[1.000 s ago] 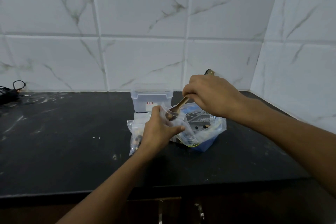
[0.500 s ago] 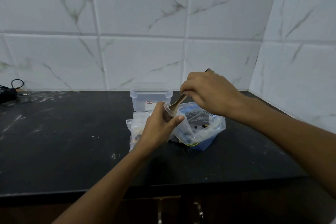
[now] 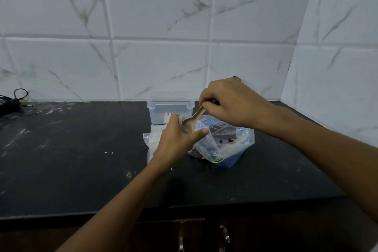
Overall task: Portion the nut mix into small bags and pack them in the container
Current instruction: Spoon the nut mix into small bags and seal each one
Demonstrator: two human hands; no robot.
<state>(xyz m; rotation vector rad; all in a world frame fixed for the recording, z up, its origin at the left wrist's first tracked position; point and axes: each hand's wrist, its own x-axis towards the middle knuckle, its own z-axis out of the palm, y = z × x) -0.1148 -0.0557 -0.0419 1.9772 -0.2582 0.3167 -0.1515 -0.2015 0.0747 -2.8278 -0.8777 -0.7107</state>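
Note:
My left hand (image 3: 177,143) grips a small clear bag (image 3: 185,124) and holds its mouth open. My right hand (image 3: 231,102) pinches the handle of a pale wooden spoon (image 3: 193,119), whose bowl sits tilted inside the small bag's mouth. Just right of it lies the large nut mix bag (image 3: 227,143), clear plastic over a blue pack, with a few dark nuts showing inside. A clear lidded plastic container (image 3: 170,109) stands behind, against the wall. More clear small bags (image 3: 152,143) lie partly hidden under my left hand.
The black stone counter (image 3: 71,159) meets white marble tiles behind and on the right. A black cable (image 3: 14,100) lies at the far left. Cabinet handles (image 3: 224,237) show below the counter's front edge.
My right hand has drifted slightly left and tipped the spoon deeper into the small bag's mouth. My left hand has kept its hold on the bag.

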